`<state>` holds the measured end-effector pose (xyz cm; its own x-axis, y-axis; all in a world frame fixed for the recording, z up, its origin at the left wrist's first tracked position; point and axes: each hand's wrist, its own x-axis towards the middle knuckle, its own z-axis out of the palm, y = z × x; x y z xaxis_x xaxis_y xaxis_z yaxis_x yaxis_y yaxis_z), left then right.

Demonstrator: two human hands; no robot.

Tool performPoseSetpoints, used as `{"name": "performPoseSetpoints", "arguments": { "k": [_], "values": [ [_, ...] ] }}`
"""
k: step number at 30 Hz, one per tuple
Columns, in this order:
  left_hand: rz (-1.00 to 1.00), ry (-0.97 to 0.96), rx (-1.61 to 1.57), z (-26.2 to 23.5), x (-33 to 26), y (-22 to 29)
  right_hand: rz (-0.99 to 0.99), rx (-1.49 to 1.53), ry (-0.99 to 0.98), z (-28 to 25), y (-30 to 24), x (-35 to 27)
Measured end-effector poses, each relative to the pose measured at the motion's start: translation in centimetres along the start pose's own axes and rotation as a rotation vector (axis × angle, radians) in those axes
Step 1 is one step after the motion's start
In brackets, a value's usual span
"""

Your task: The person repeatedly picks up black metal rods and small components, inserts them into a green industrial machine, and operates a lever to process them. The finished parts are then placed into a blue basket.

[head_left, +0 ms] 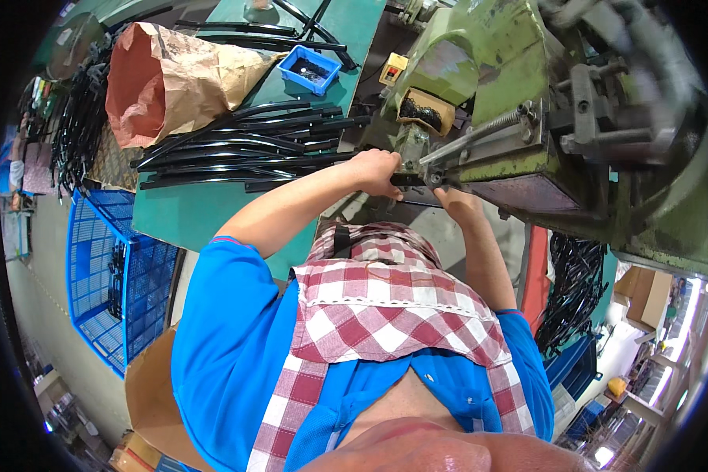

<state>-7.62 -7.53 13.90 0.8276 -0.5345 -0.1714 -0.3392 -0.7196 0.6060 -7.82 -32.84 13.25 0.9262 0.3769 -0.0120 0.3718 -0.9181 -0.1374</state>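
A bulky green machine (519, 86), its painted cast metal chipped and greasy, filled the upper right. Beside it stretched a smooth green worktop (181, 212) carrying a fanned heap of glossy black bent metal tubes (252, 145), a crumpled brown paper sack (173, 79) and a small blue plastic bin (311, 69). A blue lattice crate (106, 275) stood at the worktop's left edge. The left hand (377, 171) was curled in a clenched grip around the near end of a short black metal piece (407, 179) lying level at the machine's front. The right hand (458, 200) sat just below the machine's threaded steel rod (480, 130), touching that piece's far end; whether its grip was closed could not be told.
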Motion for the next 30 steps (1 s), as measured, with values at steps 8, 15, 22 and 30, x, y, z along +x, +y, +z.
{"name": "performPoseSetpoints", "arguments": {
  "k": [8,15,22,30],
  "values": [
    [-0.014,-0.276,-0.258,-1.7,-0.6,2.7,-0.095,-0.139,0.138,-2.4,0.3,-0.7],
    [-0.038,-0.482,-0.529,4.3,-3.1,3.6,-0.059,-0.046,0.159,-5.1,-0.2,-9.4],
    [0.223,-0.468,-0.264,6.4,-3.2,8.5,0.057,-0.098,0.449,-8.1,2.2,-19.4],
    [0.076,-0.709,-0.653,2.7,-7.2,21.1,0.132,-0.174,1.139,-14.1,2.5,-31.6]
  ]
}}
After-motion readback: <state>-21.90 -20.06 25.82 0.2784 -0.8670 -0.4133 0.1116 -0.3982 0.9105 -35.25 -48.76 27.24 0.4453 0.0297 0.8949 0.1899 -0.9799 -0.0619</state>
